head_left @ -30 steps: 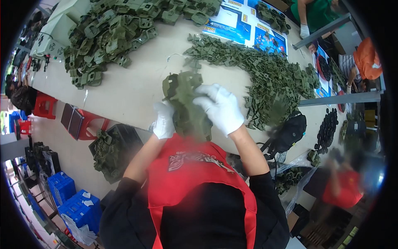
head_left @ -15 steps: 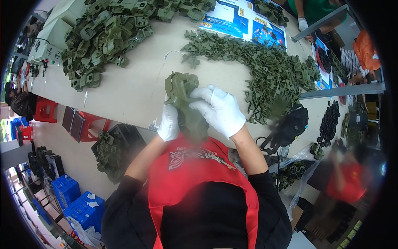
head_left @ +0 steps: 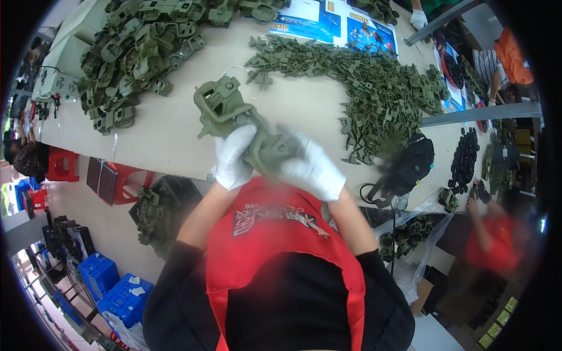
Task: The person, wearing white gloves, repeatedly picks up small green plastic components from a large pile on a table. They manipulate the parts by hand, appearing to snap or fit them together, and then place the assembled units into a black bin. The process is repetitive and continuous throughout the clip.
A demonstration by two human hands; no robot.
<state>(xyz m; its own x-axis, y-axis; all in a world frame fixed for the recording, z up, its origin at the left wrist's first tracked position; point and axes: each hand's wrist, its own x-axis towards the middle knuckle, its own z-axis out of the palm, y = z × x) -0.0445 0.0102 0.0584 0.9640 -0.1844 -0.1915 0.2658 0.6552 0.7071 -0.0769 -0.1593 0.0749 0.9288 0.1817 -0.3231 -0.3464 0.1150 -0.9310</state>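
Over the near edge of the table I hold an olive-green plastic toy vehicle body (head_left: 225, 108), tilted, with openings at its far end. My left hand (head_left: 235, 159), in a white glove, is closed round its left side. At the body's near right end is my right hand (head_left: 314, 171), also gloved; its fingers are blurred but close about that end. Beyond the hands, a large spread of small green plastic parts (head_left: 374, 96) covers the table's right side. A heap of similar green vehicle bodies (head_left: 140, 52) lies at the far left.
A black bag (head_left: 411, 165) sits at the table's right. Printed cardboard sheets (head_left: 310, 23) lie at the back, and a metal bar (head_left: 483, 114) crosses the right. To the left stand a bin of green parts (head_left: 164, 213), a red stool (head_left: 61, 165) and blue crates (head_left: 126, 298). Co-workers are on both sides.
The vehicle body has swung so its far end points up and left, showing its openings. My right hand has moved down from its middle to its near right end.
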